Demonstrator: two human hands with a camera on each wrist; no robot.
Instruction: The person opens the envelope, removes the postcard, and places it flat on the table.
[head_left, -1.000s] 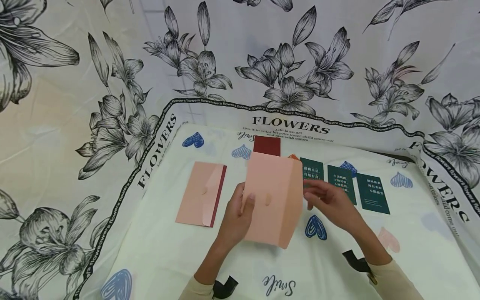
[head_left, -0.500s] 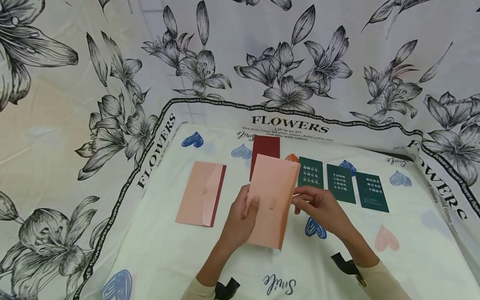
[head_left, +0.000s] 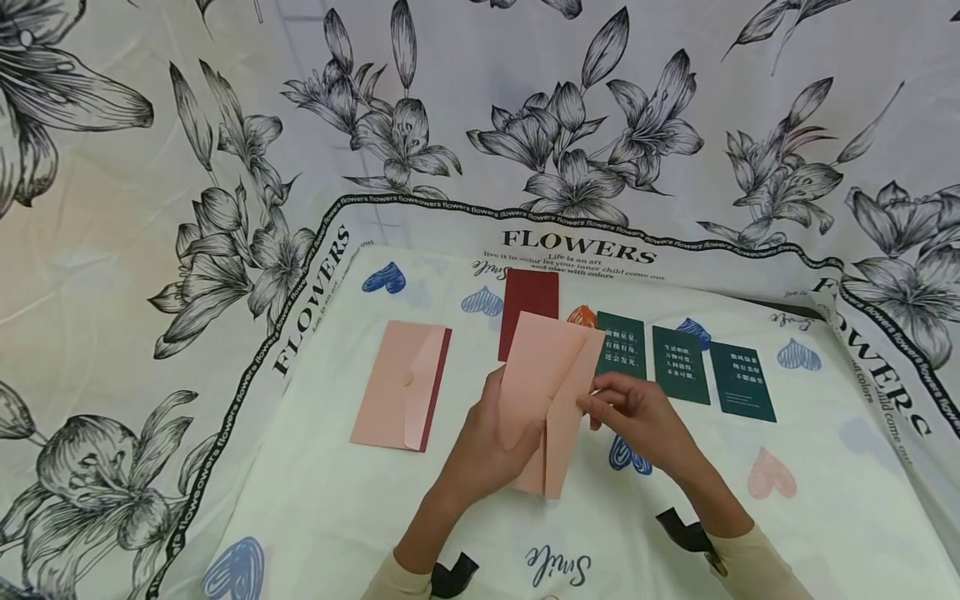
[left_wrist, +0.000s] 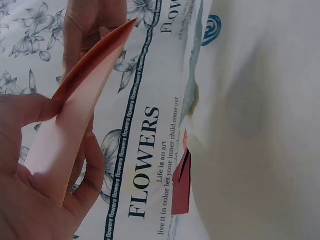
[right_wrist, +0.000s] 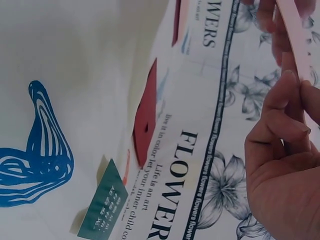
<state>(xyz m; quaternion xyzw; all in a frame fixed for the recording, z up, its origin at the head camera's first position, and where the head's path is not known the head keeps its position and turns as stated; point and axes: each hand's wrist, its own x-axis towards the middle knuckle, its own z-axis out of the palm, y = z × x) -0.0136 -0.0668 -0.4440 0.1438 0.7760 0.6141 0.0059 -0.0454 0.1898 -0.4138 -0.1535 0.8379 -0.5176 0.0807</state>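
Observation:
A pink envelope (head_left: pixel 534 375) is held up at a tilt above the table, its flap (head_left: pixel 573 417) folded over the front along the right side. My left hand (head_left: pixel 487 442) grips its left edge, thumb across the front. In the left wrist view the envelope (left_wrist: pixel 75 130) appears nearly edge-on, between thumb and fingers. At the right edge, my right hand (head_left: pixel 633 417) pinches the folded side between thumb and fingers, also seen in the right wrist view, where the hand (right_wrist: pixel 285 160) has its other fingers curled in.
Another pink envelope (head_left: pixel 390 383) with a dark red strip along its right edge lies to the left. Behind the held envelope lies a dark red card (head_left: pixel 528 292). Three dark green cards with white writing, among them the rightmost (head_left: pixel 744 383), are lined up at right.
The envelope's flap, spread out to the right a second ago, has folded over its front. My right hand has moved slightly left to its edge; my left thumb has slid lower on it.

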